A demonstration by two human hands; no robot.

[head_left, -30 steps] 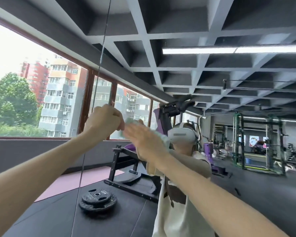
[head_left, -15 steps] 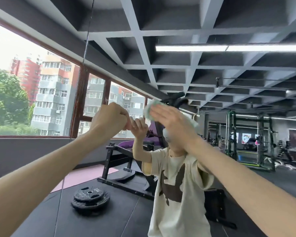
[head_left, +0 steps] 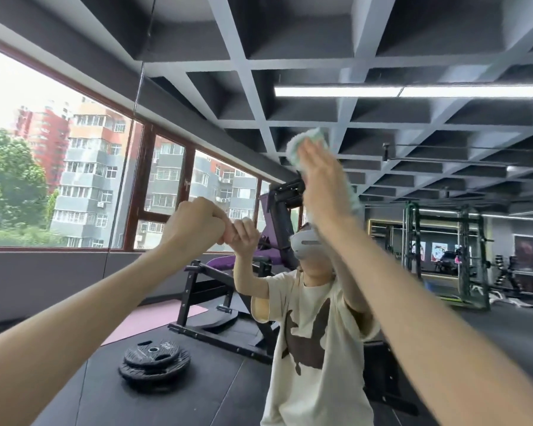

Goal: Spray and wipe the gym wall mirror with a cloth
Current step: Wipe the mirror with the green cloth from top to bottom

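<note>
The cloth (head_left: 303, 142), pale green and white, is pinned flat against the mirror (head_left: 428, 216) high up, and it is my fixed mark here. The right hand (head_left: 322, 182) lies directly over the cloth. Its fingers are straight, close together and pointing up with a slight lean to the left. They press and do not curl round anything. The cloth shows past the fingertips above and along the hand's outer edge below, so its long axis runs steeply up and down, in line with the fingers. The right arm reaches up to the cloth from below and to the right, nearly straight.

The left hand (head_left: 194, 226) sits below the cloth and to its left, well apart from it. Its fingers are curled into a fist, knuckles touching the glass and meeting their own reflection. I see nothing held in it, and no spray bottle is in view.

My judgement is that wiping is under way. The right hand alone governs the cloth, and the next stroke depends on keeping the palm flat so the cloth slides with it. The glass above the cloth looks harder to reach.
</note>
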